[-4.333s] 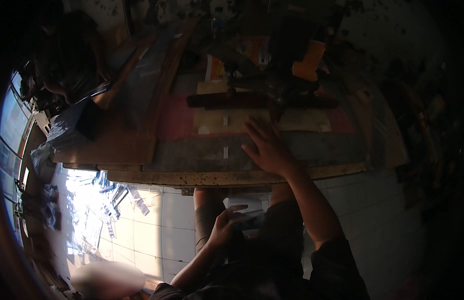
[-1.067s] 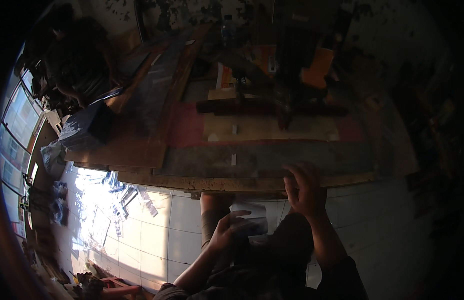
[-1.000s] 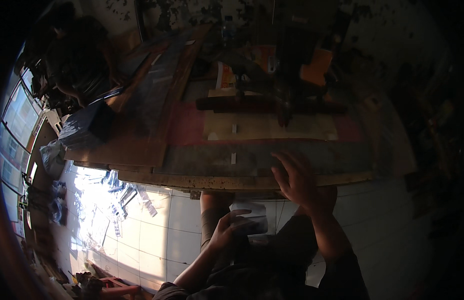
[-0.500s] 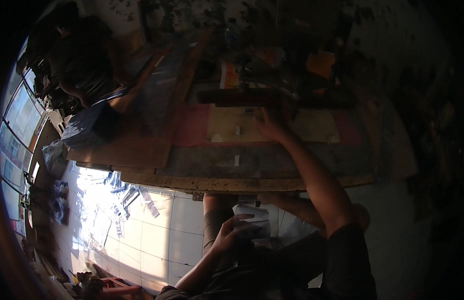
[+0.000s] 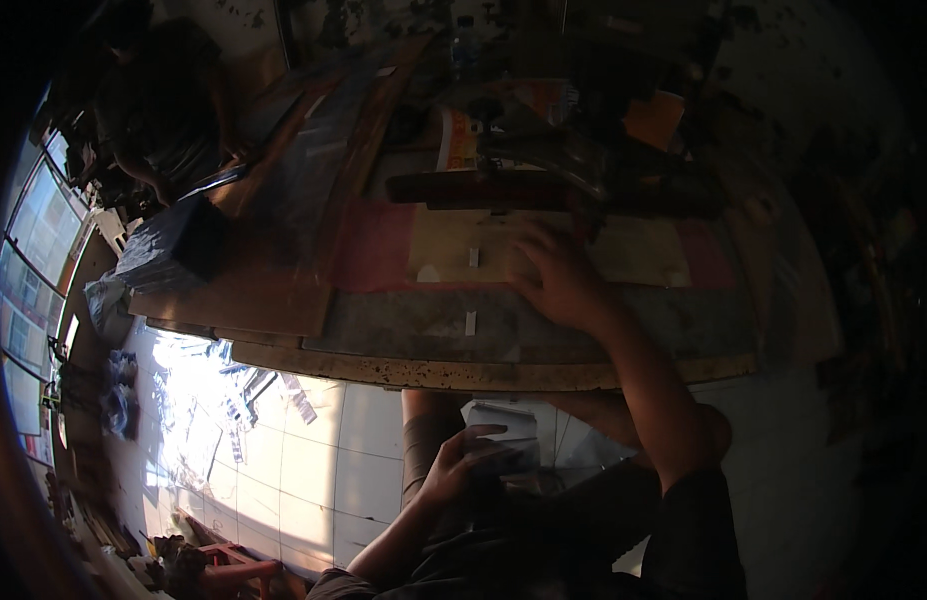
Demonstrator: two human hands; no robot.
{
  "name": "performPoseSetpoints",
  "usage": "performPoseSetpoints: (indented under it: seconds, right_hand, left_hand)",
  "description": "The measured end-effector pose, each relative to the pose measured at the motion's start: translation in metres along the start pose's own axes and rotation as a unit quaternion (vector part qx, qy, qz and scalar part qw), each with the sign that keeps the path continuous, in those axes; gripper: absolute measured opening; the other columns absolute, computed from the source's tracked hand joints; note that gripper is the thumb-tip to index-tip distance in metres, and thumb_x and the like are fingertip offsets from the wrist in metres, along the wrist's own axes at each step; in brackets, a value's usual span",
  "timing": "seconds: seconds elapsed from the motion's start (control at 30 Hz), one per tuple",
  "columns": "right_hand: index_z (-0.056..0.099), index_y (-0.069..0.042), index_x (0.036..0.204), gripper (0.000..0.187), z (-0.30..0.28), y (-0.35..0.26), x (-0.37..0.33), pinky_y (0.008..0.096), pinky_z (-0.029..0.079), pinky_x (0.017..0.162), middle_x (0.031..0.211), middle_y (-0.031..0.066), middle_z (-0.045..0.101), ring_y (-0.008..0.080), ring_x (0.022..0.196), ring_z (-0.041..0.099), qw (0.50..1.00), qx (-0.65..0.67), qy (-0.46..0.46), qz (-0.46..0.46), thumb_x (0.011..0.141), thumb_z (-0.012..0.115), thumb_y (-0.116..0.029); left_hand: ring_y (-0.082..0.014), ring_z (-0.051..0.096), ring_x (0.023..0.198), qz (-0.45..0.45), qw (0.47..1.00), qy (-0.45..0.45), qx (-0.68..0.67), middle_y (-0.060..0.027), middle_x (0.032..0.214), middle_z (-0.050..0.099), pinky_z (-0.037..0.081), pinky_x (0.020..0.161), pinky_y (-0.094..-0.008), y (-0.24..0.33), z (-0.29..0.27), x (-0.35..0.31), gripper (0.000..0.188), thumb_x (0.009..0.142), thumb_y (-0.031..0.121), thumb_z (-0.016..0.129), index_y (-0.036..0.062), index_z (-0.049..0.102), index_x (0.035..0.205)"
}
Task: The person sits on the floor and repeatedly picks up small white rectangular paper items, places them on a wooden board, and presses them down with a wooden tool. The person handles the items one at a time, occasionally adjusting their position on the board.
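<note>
My left hand (image 5: 458, 465), below the table edge over my lap, is closed on a pale, folded sheet-like piece (image 5: 505, 420); whether it is paper or plastic I cannot tell. Above the table, my right hand (image 5: 561, 275) has its thumb and fingers apart and nothing visible between them. It hovers over or rests on a yellow strip (image 5: 448, 245) that lies between pink areas (image 5: 373, 250). A small white piece (image 5: 473, 257) sits on the yellow strip, and another white piece (image 5: 470, 322) lies nearer me on the grey surface.
Across the strip's far side runs a dark red bar (image 5: 453, 190) with metal fittings. To the left are a brown board (image 5: 233, 300) and a dark wrapped block (image 5: 173, 245). Another person (image 5: 163, 110) is at the far left. Shiny scraps (image 5: 248, 390) litter the sunlit floor.
My right hand has drawn back toward me from beside the red bar, and its fingers have spread. My left hand still holds the pale piece in nearly the same place.
</note>
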State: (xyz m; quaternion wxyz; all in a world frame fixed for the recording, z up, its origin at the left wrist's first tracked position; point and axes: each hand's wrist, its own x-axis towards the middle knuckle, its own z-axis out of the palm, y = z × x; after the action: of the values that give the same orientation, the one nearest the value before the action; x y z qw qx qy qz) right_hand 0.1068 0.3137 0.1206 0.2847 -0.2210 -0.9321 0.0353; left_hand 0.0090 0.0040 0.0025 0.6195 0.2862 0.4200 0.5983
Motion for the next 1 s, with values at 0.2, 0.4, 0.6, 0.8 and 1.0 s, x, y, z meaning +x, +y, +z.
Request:
performPoseSetpoints:
  seconds: [0.2, 0.4, 0.6, 0.8, 1.0]
  right_hand:
    - [0.069, -0.002, 0.115, 0.031, -0.011, -0.015, -0.019, 0.0460, 0.048, 0.106, 0.130, 0.0146, 0.061, 0.0351, 0.123, 0.059, 0.994, 0.077, -0.071, 0.022, 0.095, 0.071, -0.026]
    - [0.067, -0.001, 0.120, 0.036, -0.004, -0.012, -0.021, 0.0482, 0.046, 0.108, 0.133, 0.0149, 0.062, 0.0337, 0.126, 0.059, 0.999, 0.046, -0.008, -0.009, 0.096, 0.070, -0.028]
    - [0.062, 0.000, 0.128, 0.042, 0.000, -0.012, -0.019, 0.0520, 0.041, 0.113, 0.136, 0.0165, 0.060, 0.0338, 0.131, 0.056, 0.999, 0.035, -0.007, 0.002, 0.097, 0.068, -0.029]
    - [0.060, 0.000, 0.133, 0.045, 0.005, -0.008, -0.017, 0.0541, 0.036, 0.118, 0.141, 0.0161, 0.057, 0.0327, 0.136, 0.052, 0.999, 0.032, -0.021, 0.012, 0.099, 0.066, -0.030]
    - [0.059, -0.001, 0.135, 0.047, 0.004, -0.010, -0.016, 0.0536, 0.034, 0.120, 0.144, 0.0154, 0.055, 0.0315, 0.138, 0.051, 0.998, 0.034, -0.039, 0.025, 0.100, 0.066, -0.031]
  left_hand:
    - [-0.0301, 0.069, 0.119, 0.004, 1.000, -0.007, 0.004, -0.0160, 0.124, 0.066, 0.054, 0.107, -0.0416, -0.007, -0.007, 0.003, 0.040, 0.095, 0.007, 0.062, -0.0044, 0.057, 0.133]
    - [-0.0327, 0.070, 0.117, -0.017, 1.000, -0.011, -0.008, -0.0186, 0.122, 0.069, 0.055, 0.107, -0.0419, 0.003, 0.001, 0.005, 0.042, 0.095, 0.008, 0.064, -0.0053, 0.057, 0.134]
    - [-0.0302, 0.070, 0.116, 0.000, 0.999, -0.012, -0.038, -0.0183, 0.118, 0.072, 0.055, 0.106, -0.0409, -0.005, 0.001, 0.006, 0.045, 0.095, 0.011, 0.065, -0.0055, 0.056, 0.136]
    - [-0.0316, 0.070, 0.118, -0.015, 1.000, -0.014, -0.022, -0.0183, 0.121, 0.070, 0.055, 0.106, -0.0424, -0.007, -0.001, 0.009, 0.044, 0.095, 0.011, 0.066, -0.0055, 0.057, 0.134]
    - [-0.0280, 0.069, 0.118, 0.013, 1.000, -0.028, -0.007, -0.0184, 0.122, 0.071, 0.053, 0.106, -0.0395, -0.013, -0.005, 0.009, 0.044, 0.096, 0.012, 0.061, -0.0055, 0.056, 0.136]
